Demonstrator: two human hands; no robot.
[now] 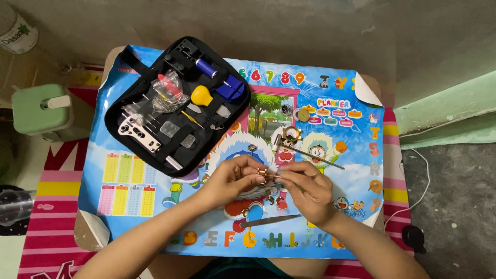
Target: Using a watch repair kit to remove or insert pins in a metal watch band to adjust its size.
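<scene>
Gold watch piece (262,174) pinched between left hand (233,178) and right hand (309,190) fingertips

- Two bare forearms, no sleeves visible.
- Left hand (235,178): no ring or band that can be seen.
- Right hand (307,188): a thin gold-coloured ring on one finger.
- Dark teal garment at the lap, bottom edge of view.

A low table (92,235) under a cartoon poster (336,134) stood on grey concrete floor (289,31); a striped mat (46,206) lay beneath, a green container (36,109) left of it.
</scene>
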